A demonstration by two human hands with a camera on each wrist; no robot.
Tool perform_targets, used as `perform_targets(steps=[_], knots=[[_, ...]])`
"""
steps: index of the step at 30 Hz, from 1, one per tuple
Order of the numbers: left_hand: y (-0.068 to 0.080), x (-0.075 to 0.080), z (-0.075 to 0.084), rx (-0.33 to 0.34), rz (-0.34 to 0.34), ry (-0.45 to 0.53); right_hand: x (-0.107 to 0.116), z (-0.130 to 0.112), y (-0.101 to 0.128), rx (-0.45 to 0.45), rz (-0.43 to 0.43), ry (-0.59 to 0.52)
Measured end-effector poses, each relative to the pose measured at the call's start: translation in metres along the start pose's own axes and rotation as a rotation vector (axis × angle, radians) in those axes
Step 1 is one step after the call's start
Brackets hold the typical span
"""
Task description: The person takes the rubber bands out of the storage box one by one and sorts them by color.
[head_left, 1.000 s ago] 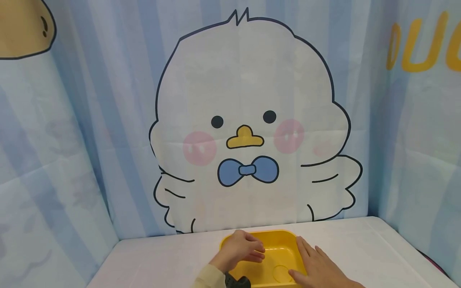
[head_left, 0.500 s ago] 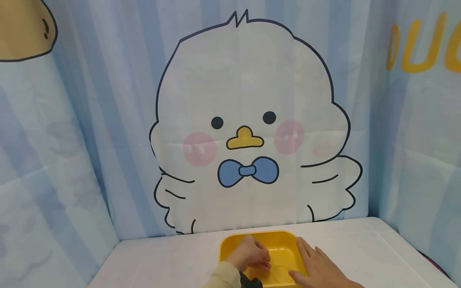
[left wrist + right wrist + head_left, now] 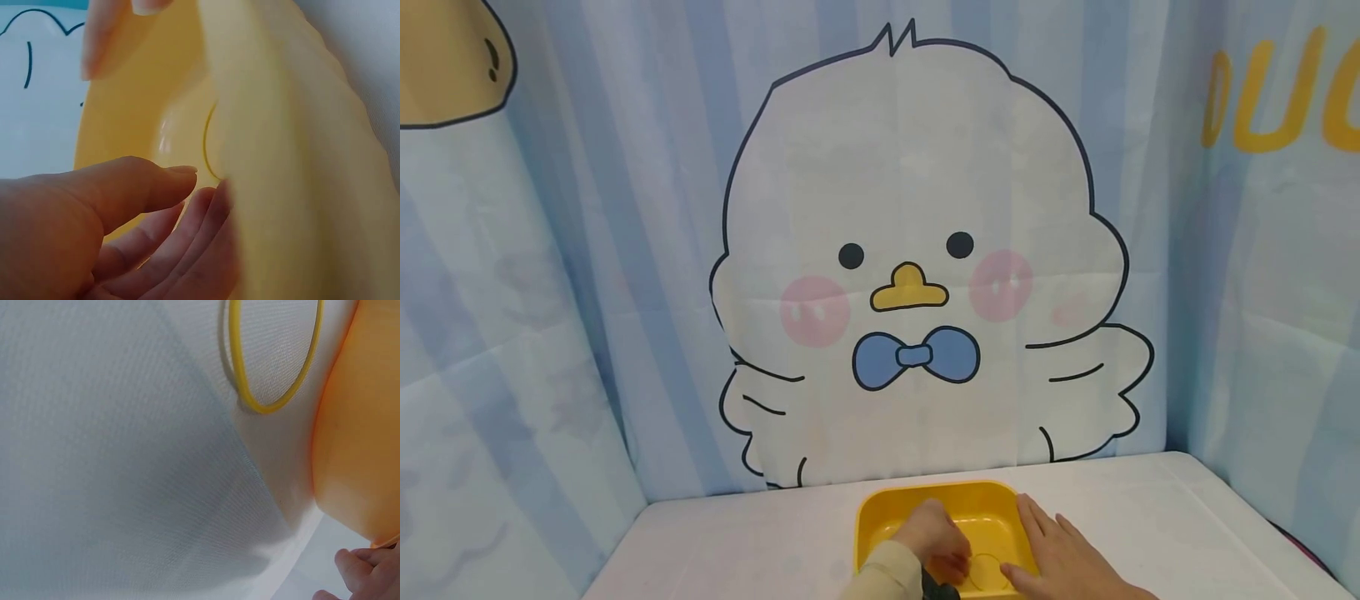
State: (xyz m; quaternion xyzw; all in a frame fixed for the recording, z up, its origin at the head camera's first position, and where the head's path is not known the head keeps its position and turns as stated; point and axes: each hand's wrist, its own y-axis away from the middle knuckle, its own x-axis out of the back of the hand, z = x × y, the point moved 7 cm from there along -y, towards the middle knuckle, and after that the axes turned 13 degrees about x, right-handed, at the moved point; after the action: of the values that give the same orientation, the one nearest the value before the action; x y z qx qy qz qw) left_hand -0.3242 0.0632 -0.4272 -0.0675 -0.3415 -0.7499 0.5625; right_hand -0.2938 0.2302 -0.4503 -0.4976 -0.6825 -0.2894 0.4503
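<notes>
A yellow plastic bin [image 3: 977,498] with rounded corners stands on the white-covered table. My left hand [image 3: 934,533] reaches down inside it, fingers bent loosely. In the left wrist view the thumb [image 3: 144,187] lies above the curved fingers [image 3: 169,256], and I see nothing held between them. Flat against the bin's right rim rests my right hand [image 3: 1067,554], its fingers straight. The bin's outer wall [image 3: 362,425] fills the right side of the right wrist view. Part of the bin's floor is hidden by the left hand and sleeve.
A thin yellow loop [image 3: 265,409] lies on the white cloth in the right wrist view. Behind the table [image 3: 760,542] hangs a blue-striped curtain with a duck print [image 3: 910,167]. A dark wrist device [image 3: 940,588] sits at the left cuff.
My left hand has moved to the right and lower into the bin, from near its left rim. The right hand and the bin have stayed in place.
</notes>
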Motion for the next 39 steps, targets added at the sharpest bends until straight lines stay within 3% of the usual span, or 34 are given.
perform_targets(steps=[11, 18, 29, 39], knots=[[-0.008, -0.006, -0.001, 0.042, 0.129, -0.107, 0.000, 0.000, -0.001, 0.013, 0.007, 0.007], [-0.010, -0.009, 0.000, 0.019, 0.168, -0.108, 0.001, -0.002, -0.001, 0.003, 0.011, 0.011], [-0.012, -0.010, 0.003, -0.043, 0.249, -0.214, 0.002, -0.003, 0.000, 0.007, 0.020, 0.007], [-0.011, -0.011, 0.000, -0.033, 0.197, -0.149, 0.001, -0.001, -0.002, 0.024, 0.020, 0.027]])
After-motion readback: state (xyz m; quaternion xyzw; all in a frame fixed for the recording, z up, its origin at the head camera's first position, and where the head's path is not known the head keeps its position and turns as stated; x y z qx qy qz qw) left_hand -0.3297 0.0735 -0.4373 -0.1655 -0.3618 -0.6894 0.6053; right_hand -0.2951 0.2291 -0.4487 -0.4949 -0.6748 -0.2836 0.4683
